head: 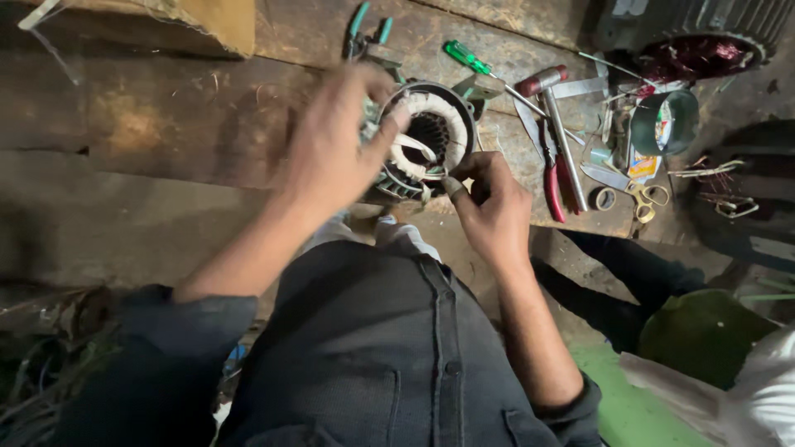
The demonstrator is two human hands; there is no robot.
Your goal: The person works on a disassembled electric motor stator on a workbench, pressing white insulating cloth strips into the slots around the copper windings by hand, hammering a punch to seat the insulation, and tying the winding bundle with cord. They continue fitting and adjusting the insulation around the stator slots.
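Nearest, at six o'clock: dark shirt [389,348]; just above it, right hand [489,207] pinched shut on a thin wire [431,172], left hand [339,141] curled around the small motor stator [431,136], gripping its rim at centre. Farther, at two o'clock on the wooden bench [166,124]: red-handled hammer [551,108], green screwdriver [468,58], yellow scissors [650,199], a green tape roll [665,122] with colourful round label inside.
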